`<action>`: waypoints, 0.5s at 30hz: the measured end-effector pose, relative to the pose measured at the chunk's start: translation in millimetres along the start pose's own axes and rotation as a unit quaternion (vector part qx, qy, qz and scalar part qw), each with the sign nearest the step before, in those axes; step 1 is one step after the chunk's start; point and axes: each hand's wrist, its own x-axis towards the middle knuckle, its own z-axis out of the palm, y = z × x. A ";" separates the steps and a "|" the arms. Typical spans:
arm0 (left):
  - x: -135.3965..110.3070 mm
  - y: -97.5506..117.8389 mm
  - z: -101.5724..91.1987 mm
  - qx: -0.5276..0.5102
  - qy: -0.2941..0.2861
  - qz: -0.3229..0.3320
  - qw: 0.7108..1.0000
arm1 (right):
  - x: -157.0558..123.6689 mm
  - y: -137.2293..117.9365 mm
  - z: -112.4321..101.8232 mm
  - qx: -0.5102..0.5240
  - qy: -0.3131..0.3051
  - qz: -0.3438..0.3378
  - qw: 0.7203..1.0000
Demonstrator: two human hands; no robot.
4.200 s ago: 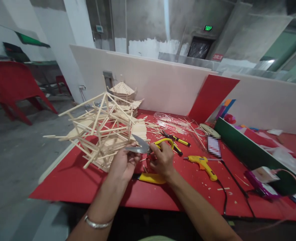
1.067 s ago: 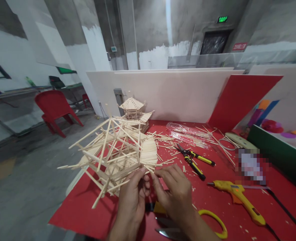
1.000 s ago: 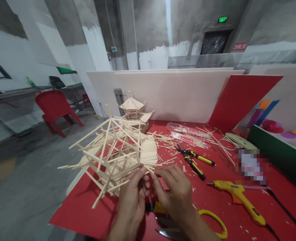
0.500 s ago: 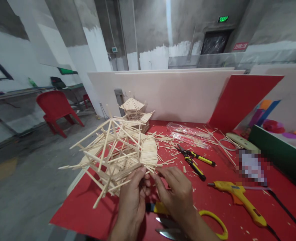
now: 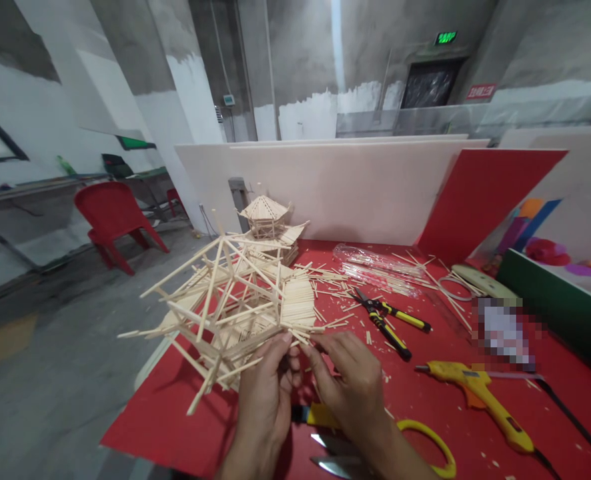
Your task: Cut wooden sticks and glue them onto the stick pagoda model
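A large open frame of thin wooden sticks stands on the left part of the red table. My left hand pinches a stick at the frame's near right corner. My right hand is beside it, its fingertips closed on the end of the same thin stick. Yellow-handled scissors lie on the table under my right wrist. A small finished stick pavilion stands behind the frame.
Yellow-and-black pliers and a yellow glue gun with its black cord lie to the right. Loose sticks and a clear plastic bag are scattered behind. White and red boards wall the table's back. A red chair stands at left.
Since 4.2 s ago the scissors have left my right hand and lie on the table; both hands moved to the frame's corner. Over the last second they have hardly moved.
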 end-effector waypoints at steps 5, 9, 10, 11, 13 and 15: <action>-0.8 0.7 0.3 0.000 -0.006 0.002 1.000 | -0.4 0.0 0.2 -0.001 0.002 0.005 1.000; 0.0 0.2 0.5 0.002 -0.004 0.000 1.000 | -0.8 0.6 0.7 0.001 0.003 0.007 1.000; 0.2 -0.1 0.4 0.002 -0.004 0.001 1.000 | -0.8 0.7 0.8 0.001 0.003 0.007 1.000; 0.4 -0.5 0.3 0.001 -0.004 0.002 1.000 | -0.8 0.9 0.9 0.001 0.004 0.006 1.000; 0.5 -0.9 0.0 -0.001 -0.004 0.005 1.000 | -0.8 1.1 1.0 0.001 0.002 0.006 1.000; 0.3 -0.8 -0.1 -0.004 -0.001 0.005 1.000 | -0.8 1.4 1.2 0.000 0.002 0.006 1.000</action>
